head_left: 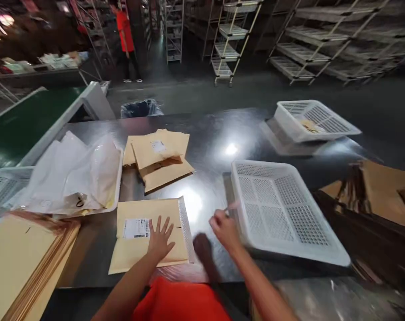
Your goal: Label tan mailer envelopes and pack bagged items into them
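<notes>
A tan padded envelope [132, 256] with a white printed label [136, 228] lies flat in front of me. Its silvery bubble-lined flap [186, 229] is unfolded along the right side. My left hand [160, 240] rests palm down on the envelope, fingers spread, just right of the label. Over the table, beside the left wall of an empty white plastic basket [276, 240], my right hand [225, 227] has its fingers pinched together. A thin, blurred, pinkish tip sticks out from them, too smeared to name.
Several padded envelopes [158, 156] are piled farther back. On the left are a basket of white bags [78, 178], an envelope stack [18, 263] and a green conveyor [35, 118]. Another basket [317, 120] and cardboard [386, 191] lie right. A person [124, 33] stands beyond.
</notes>
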